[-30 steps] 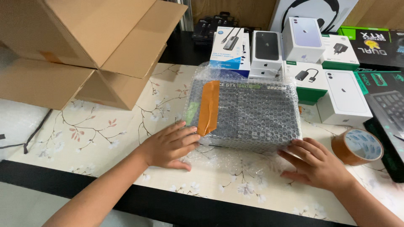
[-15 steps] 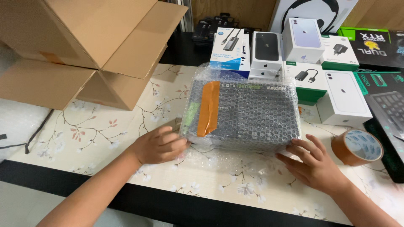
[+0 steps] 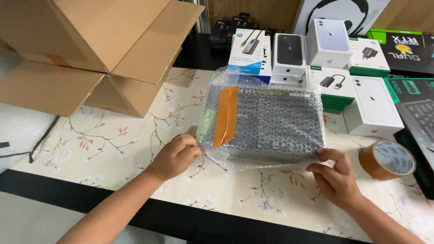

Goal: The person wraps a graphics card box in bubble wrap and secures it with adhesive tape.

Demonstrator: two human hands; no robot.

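Fingers (image 3: 190, 147) of the left hand (image 3: 174, 156) curl closed on the near-left corner of the bubble-wrapped box (image 3: 264, 122); the right hand (image 3: 337, 178) pinches its near-right corner. The box lies mid-desk (image 3: 113, 144), a tape roll (image 3: 386, 158) near the right edge.

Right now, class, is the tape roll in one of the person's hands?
No: the tape roll lies on the table, apart from the right hand.
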